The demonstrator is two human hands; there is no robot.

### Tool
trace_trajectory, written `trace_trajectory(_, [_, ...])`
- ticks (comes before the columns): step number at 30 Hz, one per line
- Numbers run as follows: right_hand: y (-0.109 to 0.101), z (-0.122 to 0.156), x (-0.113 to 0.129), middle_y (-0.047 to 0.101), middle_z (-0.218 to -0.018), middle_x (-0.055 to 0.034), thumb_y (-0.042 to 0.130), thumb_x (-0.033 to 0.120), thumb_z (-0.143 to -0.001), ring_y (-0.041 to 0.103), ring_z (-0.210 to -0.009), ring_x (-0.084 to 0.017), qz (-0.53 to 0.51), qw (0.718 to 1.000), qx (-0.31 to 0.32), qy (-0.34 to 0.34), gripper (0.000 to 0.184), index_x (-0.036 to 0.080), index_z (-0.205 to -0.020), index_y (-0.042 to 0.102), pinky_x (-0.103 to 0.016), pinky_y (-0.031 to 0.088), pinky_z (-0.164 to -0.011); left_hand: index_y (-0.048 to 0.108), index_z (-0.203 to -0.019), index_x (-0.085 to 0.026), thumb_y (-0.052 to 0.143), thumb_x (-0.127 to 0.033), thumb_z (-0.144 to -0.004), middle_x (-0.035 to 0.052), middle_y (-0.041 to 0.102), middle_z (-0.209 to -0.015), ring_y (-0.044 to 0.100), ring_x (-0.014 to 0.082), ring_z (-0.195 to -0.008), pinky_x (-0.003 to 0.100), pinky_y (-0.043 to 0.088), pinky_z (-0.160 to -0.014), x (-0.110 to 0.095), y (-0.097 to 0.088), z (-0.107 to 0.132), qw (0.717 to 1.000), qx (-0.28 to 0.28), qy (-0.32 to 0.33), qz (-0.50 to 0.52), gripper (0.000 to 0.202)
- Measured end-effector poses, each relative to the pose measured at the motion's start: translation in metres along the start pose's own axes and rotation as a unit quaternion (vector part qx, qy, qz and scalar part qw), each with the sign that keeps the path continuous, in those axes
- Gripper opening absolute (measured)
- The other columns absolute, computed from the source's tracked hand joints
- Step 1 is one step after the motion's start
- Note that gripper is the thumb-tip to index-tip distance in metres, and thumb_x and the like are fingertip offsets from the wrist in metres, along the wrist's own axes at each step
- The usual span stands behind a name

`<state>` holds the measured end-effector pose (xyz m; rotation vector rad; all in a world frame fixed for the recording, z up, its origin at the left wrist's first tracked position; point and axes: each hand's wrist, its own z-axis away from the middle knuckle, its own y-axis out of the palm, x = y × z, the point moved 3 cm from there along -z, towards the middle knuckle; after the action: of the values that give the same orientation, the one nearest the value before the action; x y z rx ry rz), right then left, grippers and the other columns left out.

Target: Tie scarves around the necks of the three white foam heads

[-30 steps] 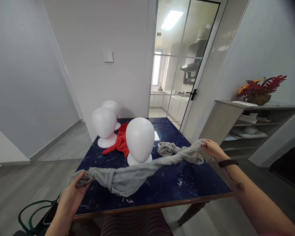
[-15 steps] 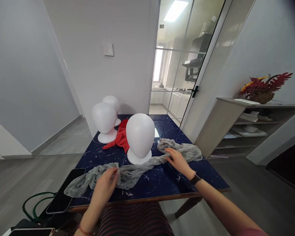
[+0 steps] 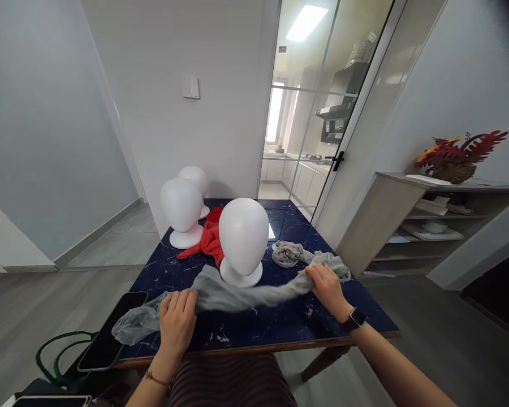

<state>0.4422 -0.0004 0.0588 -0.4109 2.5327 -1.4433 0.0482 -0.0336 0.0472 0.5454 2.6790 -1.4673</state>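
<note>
Grey scarf is up in both hands, low over the table's near half, in front of the nearest white head. L hand: knuckles up, fingers curled & clamped on the cloth; thumb hidden. R hand: fingers pinched on the other side, smartwatch on that wrist. Betw. them the span is bunched lengthwise, sagging a bit, slightly blurred. Loose tail spills past L hand, toward a black phone-like device by the near L corner.

Progress, my read: cloth is gathered into a rough long strip, approx. midway; folds uneven, tail loose, so evening-out prob. left. Nothing's wrapped: nearest white head is bare, apart from any winding, as are the two rear white heads.

Just past R hand, more grey cloth, coiled at one end; can't tell if it's joined to the scarf. Red cloth lies crumpled betw. the heads. All on a dark blue marbled table; shelf unit w/ flower basket well off to R.
</note>
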Motion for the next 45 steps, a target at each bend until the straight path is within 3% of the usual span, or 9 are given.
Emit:
trace_trajectory(5, [0.017,0.032,0.0,0.061,-0.108,-0.01,0.038,-0.002,-0.068,0.059,-0.098,-0.025,-0.039,0.988,0.146,-0.016,0.059,0.022,-0.118,0.055,-0.037,0.047,-0.079,0.062,-0.103,-0.026,0.059,-0.02,-0.073,0.0087,0.057,-0.118,0.051,0.0311,-0.112,0.045,0.041,-0.094,-0.004,-0.005,0.035,0.97,0.174,0.08,0.149,0.031])
trace_trajectory(11, [-0.005,0.02,0.046,0.051,-0.133,-0.0054,0.041,0.002,-0.061,0.05,-0.12,-0.024,-0.182,0.962,0.196,-0.045,0.075,0.027,-0.132,0.046,-0.038,0.045,-0.095,0.041,-0.133,-0.03,0.053,-0.024,-0.081,0.0082,0.038,-0.143,0.034,0.0255,-0.132,0.047,0.03,-0.108,-0.028,-0.004,0.009,0.929,0.262,0.085,0.247,0.053])
trace_trajectory(14, [-0.008,0.017,0.073,0.056,-0.128,-0.0012,0.051,0.01,-0.068,0.057,-0.111,-0.022,-0.244,0.943,0.194,-0.115,0.061,0.034,-0.124,0.054,-0.031,0.05,-0.088,0.048,-0.128,-0.027,0.063,-0.02,-0.071,0.009,0.028,-0.149,0.021,0.0292,-0.138,0.051,0.028,-0.109,-0.039,0.018,0.0,0.905,0.332,0.113,0.242,0.059])
trace_trajectory(18, [0.002,0.02,0.066,0.067,-0.097,-0.0046,0.055,0.023,-0.077,0.063,-0.087,-0.023,-0.314,0.931,0.182,-0.037,0.019,0.032,-0.088,0.067,-0.034,0.052,-0.073,0.061,-0.085,-0.021,0.053,-0.013,-0.076,0.0079,0.043,-0.14,0.032,0.0262,-0.132,0.044,0.031,-0.106,-0.039,0.028,-0.002,0.893,0.325,0.115,0.287,0.014])
trace_trajectory(24, [-0.014,0.005,0.031,0.054,-0.069,-0.002,0.05,0.044,-0.085,0.052,-0.059,-0.018,-0.561,0.795,0.116,0.2,0.023,0.024,-0.079,0.057,-0.03,0.046,-0.054,0.056,-0.089,-0.02,0.047,-0.035,-0.086,-0.0001,0.06,-0.075,0.052,0.0128,-0.066,0.023,0.042,-0.062,-0.02,-0.006,-0.015,0.845,0.292,-0.05,0.445,0.018])
trace_trajectory(29, [-0.064,-0.032,0.026,0.049,-0.07,0.0042,0.058,0.047,-0.081,0.038,-0.047,-0.007,-0.684,0.685,0.037,0.25,0.027,0.023,-0.088,0.05,-0.018,0.033,-0.04,0.068,-0.069,-0.019,0.056,-0.039,-0.081,0.0039,0.068,-0.074,0.061,0.0181,-0.077,0.034,0.041,-0.092,-0.033,-0.047,-0.033,0.75,0.432,0.051,0.499,0.026])
trace_trajectory(34, [-0.132,-0.066,0.053,0.045,-0.065,0.004,0.056,0.048,-0.083,0.038,-0.049,-0.007,-0.702,0.691,0.086,0.15,0.028,0.02,-0.082,0.048,-0.017,0.032,-0.043,0.068,-0.099,-0.02,0.061,-0.034,-0.079,0.009,0.065,-0.109,0.057,0.0235,-0.105,0.037,0.041,-0.096,-0.079,-0.067,-0.063,0.799,0.248,0.011,0.547,0.025])
trace_trajectory(40, [-0.17,-0.104,0.089,0.048,-0.068,0.0031,0.06,0.043,-0.082,0.042,-0.055,-0.006,-0.692,0.695,0.194,-0.01,0.028,0.017,-0.078,0.051,-0.016,0.034,-0.048,0.052,-0.123,-0.021,0.081,-0.029,-0.058,0.0092,0.059,-0.121,0.052,0.0258,-0.113,0.042,0.037,-0.1,-0.157,-0.048,-0.083,0.692,0.326,0.1,0.637,0.072])
trace_trajectory(45, [-0.178,-0.12,0.082,0.05,-0.068,0.003,0.061,0.041,-0.082,0.046,-0.057,-0.006,-0.675,0.714,0.186,-0.011,0.025,0.017,-0.079,0.054,-0.016,0.038,-0.05,0.059,-0.115,-0.017,0.085,-0.042,-0.047,0.0097,0.065,-0.11,0.057,0.0287,-0.106,0.037,0.046,-0.087,-0.154,-0.054,-0.097,0.599,0.349,0.05,0.719,0.077])
